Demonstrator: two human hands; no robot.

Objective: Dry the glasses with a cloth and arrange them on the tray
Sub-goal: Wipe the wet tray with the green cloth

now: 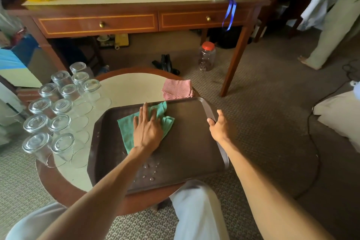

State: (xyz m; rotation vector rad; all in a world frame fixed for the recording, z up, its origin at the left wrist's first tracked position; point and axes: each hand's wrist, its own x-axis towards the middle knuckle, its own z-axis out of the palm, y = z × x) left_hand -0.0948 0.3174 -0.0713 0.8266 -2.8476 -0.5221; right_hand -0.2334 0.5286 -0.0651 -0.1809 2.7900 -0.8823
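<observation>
A dark brown tray (pixel 191 142) lies on the round table (pixel 126 87), with water drops near its front. My left hand (pixel 147 126) lies flat with straight fingers on a green cloth (pixel 126 128), pressing it onto the tray's back left part. My right hand (pixel 219 124) grips the tray's right rim. Several clear glasses (pixel 60 107) stand upside down in rows on the table's left side, apart from both hands.
A folded pink cloth (pixel 178 88) lies at the table's far edge behind the tray. A wooden desk (pixel 136 19) stands beyond, a plastic jar (pixel 206 56) on the carpet beneath it. Another person (pixel 331 21) stands at the far right.
</observation>
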